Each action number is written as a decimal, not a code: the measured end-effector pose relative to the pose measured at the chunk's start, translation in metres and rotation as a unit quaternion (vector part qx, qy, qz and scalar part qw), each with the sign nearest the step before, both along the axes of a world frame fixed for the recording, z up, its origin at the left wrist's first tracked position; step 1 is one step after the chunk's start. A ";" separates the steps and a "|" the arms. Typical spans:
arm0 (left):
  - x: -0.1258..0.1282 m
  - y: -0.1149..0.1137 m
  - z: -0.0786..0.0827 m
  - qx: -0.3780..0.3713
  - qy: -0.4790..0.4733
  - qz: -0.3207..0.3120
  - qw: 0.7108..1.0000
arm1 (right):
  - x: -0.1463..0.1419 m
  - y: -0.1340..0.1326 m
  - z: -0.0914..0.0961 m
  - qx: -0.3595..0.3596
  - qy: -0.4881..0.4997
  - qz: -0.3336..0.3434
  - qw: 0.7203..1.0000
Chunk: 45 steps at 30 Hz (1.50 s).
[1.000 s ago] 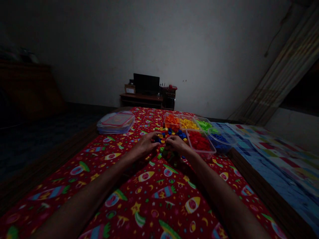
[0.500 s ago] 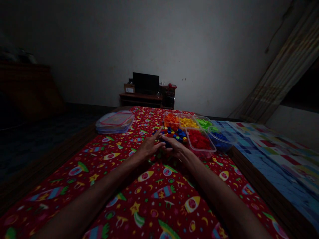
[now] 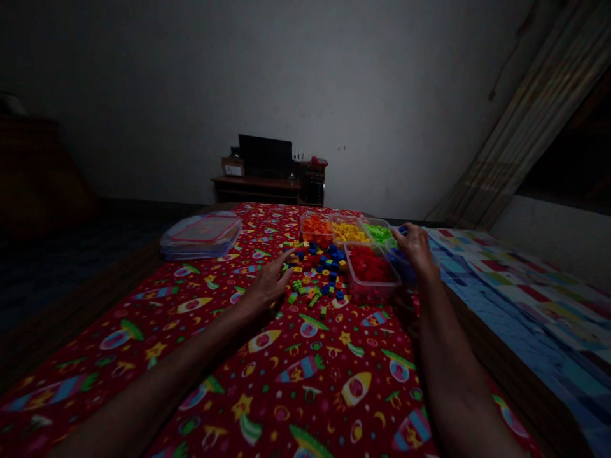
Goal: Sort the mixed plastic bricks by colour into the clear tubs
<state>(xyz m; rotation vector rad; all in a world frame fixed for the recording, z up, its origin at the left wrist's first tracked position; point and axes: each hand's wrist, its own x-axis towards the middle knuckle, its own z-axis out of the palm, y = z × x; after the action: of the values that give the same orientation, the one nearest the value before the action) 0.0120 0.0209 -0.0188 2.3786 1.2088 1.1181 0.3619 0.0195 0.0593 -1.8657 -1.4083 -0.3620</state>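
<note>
A heap of small mixed-colour bricks (image 3: pixel 319 270) lies on a red cloth with a rocket print (image 3: pixel 286 356). My left hand (image 3: pixel 271 280) rests at the heap's left edge, fingers stretched out and apart, holding nothing. My right hand (image 3: pixel 413 247) hovers over the clear tub of blue bricks (image 3: pixel 398 261) on the right, its fingers curled downward; whatever is in them is hidden. The tub of red bricks (image 3: pixel 370 270) stands between the heap and that hand.
Tubs of orange (image 3: pixel 316 227), yellow (image 3: pixel 347 231) and green bricks (image 3: pixel 379 232) stand behind the heap. Stacked clear lids (image 3: pixel 203 234) lie far left. A blue patterned mat (image 3: pixel 515 305) borders the cloth on the right. A low desk with a dark monitor (image 3: pixel 265 156) stands at the wall.
My right hand left the heap and swung right to the blue tub. My left hand stayed at the heap and spread its fingers. The view shifted slightly right.
</note>
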 end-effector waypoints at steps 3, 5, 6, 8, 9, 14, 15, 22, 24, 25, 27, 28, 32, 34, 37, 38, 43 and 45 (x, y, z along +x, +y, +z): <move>0.002 -0.001 -0.005 0.024 0.020 -0.007 0.999 | 0.026 -0.007 -0.009 -0.045 -0.022 -0.058 0.997; 0.005 -0.003 -0.008 0.047 0.034 -0.026 0.998 | 0.025 -0.008 -0.010 -0.072 -0.024 -0.053 0.996; 0.006 -0.004 -0.010 0.059 0.042 -0.042 0.996 | 0.020 -0.008 -0.008 -0.073 -0.024 -0.045 0.996; 0.009 -0.009 -0.011 0.083 0.066 -0.085 0.991 | 0.003 -0.007 0.000 -0.057 -0.027 -0.019 0.998; 0.011 -0.012 -0.012 0.095 0.082 -0.106 0.986 | -0.008 -0.006 0.005 -0.051 -0.028 -0.001 0.998; 0.020 -0.032 -0.007 0.114 0.193 -0.197 0.954 | -0.073 -0.013 0.024 -0.086 -0.042 0.148 0.984; 0.023 -0.036 -0.006 0.115 0.211 -0.213 0.947 | -0.085 -0.016 0.025 -0.097 -0.050 0.174 0.979; 0.039 -0.050 -0.015 0.134 0.253 -0.229 0.930 | -0.131 -0.017 0.004 -0.223 -0.131 0.288 0.922; 0.038 -0.045 -0.018 0.145 0.248 -0.212 0.934 | -0.133 -0.013 -0.008 -0.276 -0.182 0.292 0.897; 0.036 -0.042 -0.019 0.150 0.244 -0.202 0.937 | -0.134 -0.012 -0.014 -0.300 -0.207 0.292 0.884; 0.030 -0.034 -0.018 0.155 0.238 -0.184 0.941 | -0.137 -0.012 -0.024 -0.335 -0.243 0.297 0.860; 0.026 -0.030 -0.018 0.152 0.239 -0.176 0.943 | -0.138 -0.013 -0.028 -0.345 -0.255 0.300 0.852; 0.011 -0.019 -0.014 0.143 0.234 -0.148 0.950 | -0.143 -0.016 -0.038 -0.349 -0.268 0.297 0.847; 0.006 -0.015 -0.014 0.148 0.226 -0.134 0.954 | -0.142 -0.014 -0.038 -0.342 -0.261 0.301 0.851; 0.000 -0.009 -0.018 0.150 0.211 -0.113 0.959 | -0.138 -0.010 -0.035 -0.324 -0.251 0.297 0.862; -0.001 -0.007 -0.021 0.151 0.200 -0.103 0.963 | -0.136 -0.010 -0.033 -0.318 -0.250 0.294 0.866; -0.004 0.001 -0.030 0.169 0.140 -0.077 0.973 | -0.143 -0.019 -0.025 -0.367 -0.255 0.309 0.840; -0.003 0.000 -0.028 0.170 0.131 -0.078 0.974 | -0.150 -0.024 -0.025 -0.390 -0.265 0.316 0.823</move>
<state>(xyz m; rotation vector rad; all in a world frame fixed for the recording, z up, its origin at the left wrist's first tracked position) 0.0091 0.0205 -0.0466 2.8998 0.9405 1.0572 0.2122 -0.0047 0.0342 -1.7712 -2.7726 0.0806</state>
